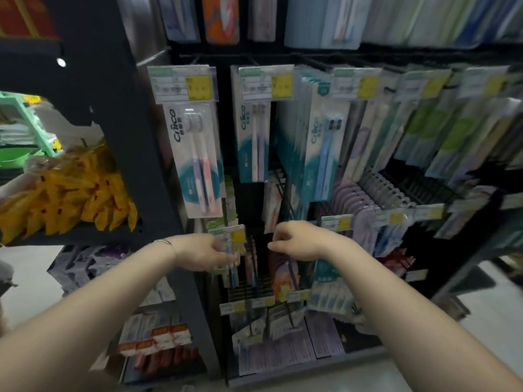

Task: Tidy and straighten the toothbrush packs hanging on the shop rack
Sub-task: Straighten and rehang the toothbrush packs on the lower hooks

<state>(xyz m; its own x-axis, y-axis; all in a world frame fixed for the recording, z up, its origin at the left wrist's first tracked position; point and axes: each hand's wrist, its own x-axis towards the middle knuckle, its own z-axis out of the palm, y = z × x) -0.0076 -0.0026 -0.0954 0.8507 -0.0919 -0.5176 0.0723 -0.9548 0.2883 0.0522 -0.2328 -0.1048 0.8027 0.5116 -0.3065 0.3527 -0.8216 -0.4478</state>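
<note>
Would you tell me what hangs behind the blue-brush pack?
A row of similar packs, only their edges showing; the blue-brush pack covers their fronts, so their brushes are unseen.

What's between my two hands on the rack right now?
Head view: by the left hand hangs a yellow price tag, then bare black rack wires up to the right hand.
</note>
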